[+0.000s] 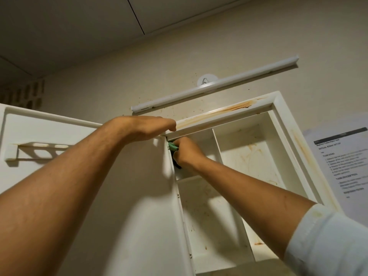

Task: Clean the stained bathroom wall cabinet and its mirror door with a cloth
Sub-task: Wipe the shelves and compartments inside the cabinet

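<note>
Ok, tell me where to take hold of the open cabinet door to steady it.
Take the cabinet door by its top edge near the hinge, reaching over from above. It stands swung open leftward, leaving that edge a free straight lip; the left hand lies there. Likely sturdier than the thin rack on its inner face, and clear of the green cloth.

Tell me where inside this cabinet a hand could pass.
Bare: the right-hand compartment between the white centre divider and the white cabinet's right wall, and the lower-left compartment under the short white shelf. Crowded: the top-left corner, where the right hand's grip holds the green cloth.
</note>
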The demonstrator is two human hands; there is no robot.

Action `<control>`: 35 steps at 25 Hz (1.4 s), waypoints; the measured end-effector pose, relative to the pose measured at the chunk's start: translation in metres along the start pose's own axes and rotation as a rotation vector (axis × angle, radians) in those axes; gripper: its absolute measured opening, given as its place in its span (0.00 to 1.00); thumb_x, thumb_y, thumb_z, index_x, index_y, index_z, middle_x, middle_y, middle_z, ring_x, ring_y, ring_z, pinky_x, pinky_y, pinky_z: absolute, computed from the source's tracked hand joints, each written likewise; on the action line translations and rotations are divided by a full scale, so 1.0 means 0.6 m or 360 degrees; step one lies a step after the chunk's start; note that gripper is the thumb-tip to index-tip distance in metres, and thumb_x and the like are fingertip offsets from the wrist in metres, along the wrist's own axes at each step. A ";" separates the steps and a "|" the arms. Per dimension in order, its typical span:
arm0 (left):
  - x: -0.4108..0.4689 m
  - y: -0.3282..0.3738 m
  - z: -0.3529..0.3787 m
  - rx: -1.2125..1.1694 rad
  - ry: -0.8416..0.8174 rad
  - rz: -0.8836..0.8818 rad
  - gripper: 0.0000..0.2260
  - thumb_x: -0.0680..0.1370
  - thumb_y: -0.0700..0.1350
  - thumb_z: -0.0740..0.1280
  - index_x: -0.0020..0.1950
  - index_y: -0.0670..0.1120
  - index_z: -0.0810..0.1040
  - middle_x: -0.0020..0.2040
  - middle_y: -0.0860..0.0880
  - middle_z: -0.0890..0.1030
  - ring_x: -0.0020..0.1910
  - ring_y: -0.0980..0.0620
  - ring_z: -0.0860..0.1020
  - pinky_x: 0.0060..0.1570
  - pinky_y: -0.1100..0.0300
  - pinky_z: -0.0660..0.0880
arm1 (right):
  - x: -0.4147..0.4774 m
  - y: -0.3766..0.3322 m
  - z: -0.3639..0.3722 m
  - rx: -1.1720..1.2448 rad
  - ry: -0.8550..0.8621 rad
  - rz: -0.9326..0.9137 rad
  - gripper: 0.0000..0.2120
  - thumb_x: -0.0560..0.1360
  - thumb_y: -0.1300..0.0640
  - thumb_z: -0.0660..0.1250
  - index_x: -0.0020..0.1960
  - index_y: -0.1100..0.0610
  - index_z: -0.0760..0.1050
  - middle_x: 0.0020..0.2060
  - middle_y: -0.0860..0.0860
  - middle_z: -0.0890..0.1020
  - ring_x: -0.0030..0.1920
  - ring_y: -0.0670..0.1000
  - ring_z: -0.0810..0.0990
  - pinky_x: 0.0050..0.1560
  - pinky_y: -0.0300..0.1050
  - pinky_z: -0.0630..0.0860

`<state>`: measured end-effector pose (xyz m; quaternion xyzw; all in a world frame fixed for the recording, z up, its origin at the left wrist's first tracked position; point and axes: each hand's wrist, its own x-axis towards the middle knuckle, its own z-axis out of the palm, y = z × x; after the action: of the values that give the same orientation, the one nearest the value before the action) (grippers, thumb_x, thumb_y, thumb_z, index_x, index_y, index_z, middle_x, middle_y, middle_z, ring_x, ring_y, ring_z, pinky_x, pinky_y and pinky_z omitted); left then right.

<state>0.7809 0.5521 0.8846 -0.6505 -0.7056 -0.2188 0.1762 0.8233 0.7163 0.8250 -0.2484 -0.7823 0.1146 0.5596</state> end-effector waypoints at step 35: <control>0.030 -0.018 0.007 0.0244 0.0098 0.0027 0.18 0.82 0.59 0.57 0.66 0.50 0.72 0.73 0.46 0.71 0.65 0.49 0.69 0.68 0.49 0.68 | 0.018 0.030 0.013 -0.0208 -0.0124 -0.0017 0.10 0.77 0.65 0.64 0.57 0.58 0.78 0.50 0.55 0.81 0.50 0.58 0.80 0.46 0.49 0.79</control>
<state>0.7685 0.5691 0.8896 -0.6341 -0.7090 -0.1824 0.2489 0.8178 0.7382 0.8226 -0.2757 -0.8107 0.0699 0.5117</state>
